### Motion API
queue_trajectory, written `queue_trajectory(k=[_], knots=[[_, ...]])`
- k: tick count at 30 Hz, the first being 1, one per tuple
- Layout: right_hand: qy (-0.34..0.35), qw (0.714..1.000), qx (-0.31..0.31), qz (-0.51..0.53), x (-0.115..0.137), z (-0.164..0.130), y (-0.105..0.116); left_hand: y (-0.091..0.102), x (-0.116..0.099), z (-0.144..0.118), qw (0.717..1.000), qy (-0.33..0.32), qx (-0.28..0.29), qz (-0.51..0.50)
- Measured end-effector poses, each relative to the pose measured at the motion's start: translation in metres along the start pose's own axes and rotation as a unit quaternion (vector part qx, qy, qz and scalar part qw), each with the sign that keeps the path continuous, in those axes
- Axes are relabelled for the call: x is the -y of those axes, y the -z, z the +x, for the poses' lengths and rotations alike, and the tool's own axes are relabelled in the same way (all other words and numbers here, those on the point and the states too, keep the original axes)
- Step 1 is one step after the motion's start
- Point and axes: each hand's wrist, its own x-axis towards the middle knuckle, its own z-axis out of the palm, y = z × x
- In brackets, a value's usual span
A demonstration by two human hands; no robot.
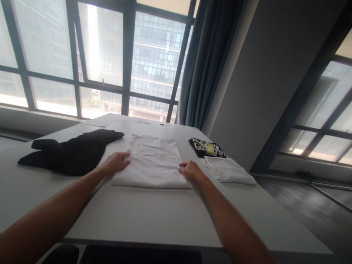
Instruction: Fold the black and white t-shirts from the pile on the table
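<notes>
A white garment (152, 161), folded into a long rectangle, lies flat in the middle of the white table (141, 217). My left hand (116, 161) rests on its left edge, fingers spread and flat. At the garment's right edge my right hand (190, 170) presses down with fingers slightly curled. Neither hand lifts the cloth. Both forearms reach in from the bottom of the view.
A crumpled black garment (72, 150) lies left of the white one. To the right sit a folded white garment (229, 170) and, behind it, a folded black one with a yellow and white print (207, 148). Large windows and a blue curtain (208, 55) stand beyond the table's far edge.
</notes>
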Motion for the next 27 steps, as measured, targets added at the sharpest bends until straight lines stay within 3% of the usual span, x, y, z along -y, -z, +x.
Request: queue_trajectory(k=[5, 13, 21, 24, 27], knots=[[0.001, 0.999, 0.001, -0.037, 0.004, -0.002, 0.002, 0.0, 0.0, 0.001, 1.0, 0.027, -0.001, 0.0], [-0.005, 0.996, -0.005, -0.086, 0.01, -0.001, 0.001, -0.002, -0.009, -0.001, 0.994, 0.043, 0.047, 0.093], [-0.012, 0.992, 0.008, -0.123, 0.01, -0.002, -0.002, -0.009, -0.006, -0.001, 0.989, 0.067, 0.084, 0.101], [0.014, 0.986, -0.015, -0.167, 0.01, -0.005, -0.002, -0.005, -0.012, -0.004, 0.989, 0.063, 0.078, 0.112], [0.089, 0.98, -0.062, -0.166, 0.019, -0.009, -0.005, -0.001, -0.034, -0.014, 0.994, -0.006, 0.062, 0.087]])
